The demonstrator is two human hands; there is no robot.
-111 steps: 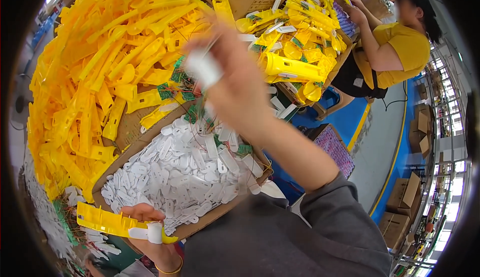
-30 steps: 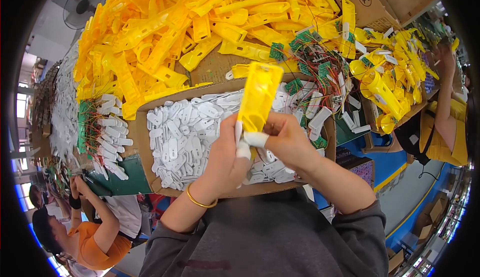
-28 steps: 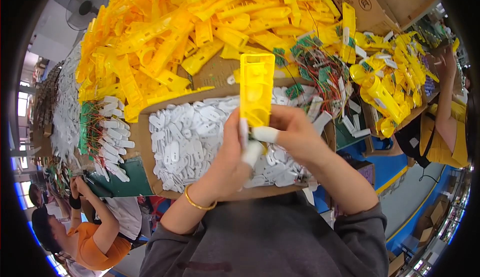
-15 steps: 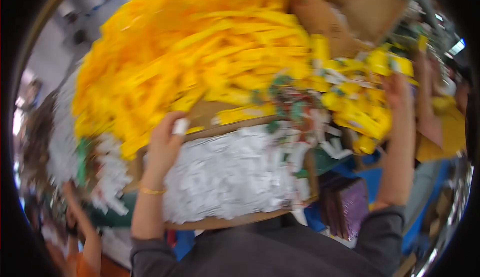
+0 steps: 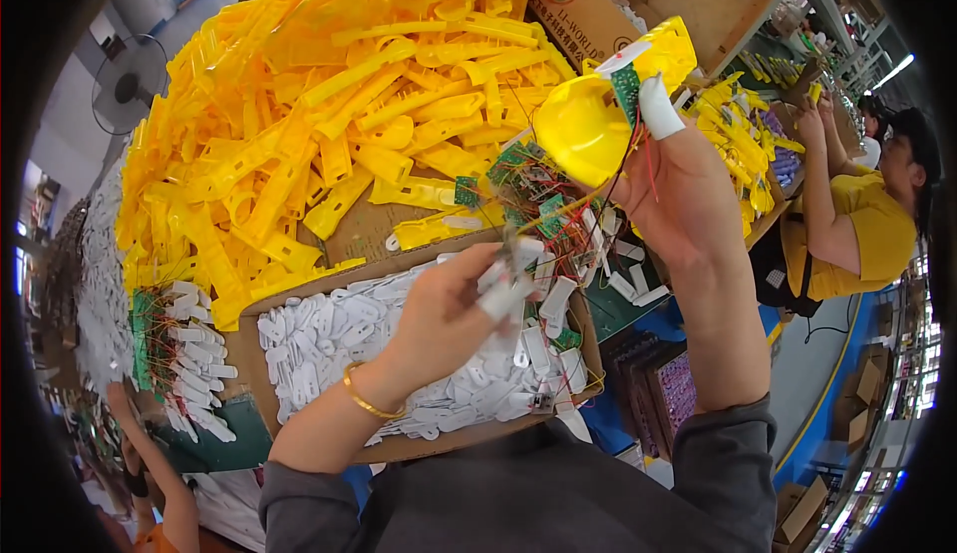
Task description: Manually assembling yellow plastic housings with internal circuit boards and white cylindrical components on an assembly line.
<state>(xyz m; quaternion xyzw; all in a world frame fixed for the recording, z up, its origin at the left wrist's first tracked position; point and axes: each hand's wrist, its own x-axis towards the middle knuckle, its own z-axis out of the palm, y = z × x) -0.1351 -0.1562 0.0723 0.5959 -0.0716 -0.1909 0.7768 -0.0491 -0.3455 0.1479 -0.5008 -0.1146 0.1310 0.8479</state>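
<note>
Raised at the right, my right hand (image 5: 688, 199) grips a yellow plastic shell (image 5: 583, 132) with a rounded cup end. A small green circuit board (image 5: 626, 92) sits against the shell beside my thumb, which wears a white finger cover. Thin red and dark wires hang from the board. My left hand (image 5: 449, 299) is closed in a pinch over the box of white pieces, also with a white finger cover. Motion blur at its fingertips hides what it holds. Just beyond it lies a tangle of wired green boards (image 5: 533, 189) with white plastic parts.
A cardboard box (image 5: 261, 378) of flat white plastic pieces stands before me. Behind it rises a large heap of yellow shells (image 5: 299, 124). Wired boards with white parts (image 5: 184, 354) lie at the left. A co-worker in yellow (image 5: 847, 229) is at the right; another person's arm (image 5: 159, 463) shows lower left.
My right hand has come inward from the yellow pile and now holds a shell with a board. My left hand has moved right, from the box's far left corner to above its middle.
</note>
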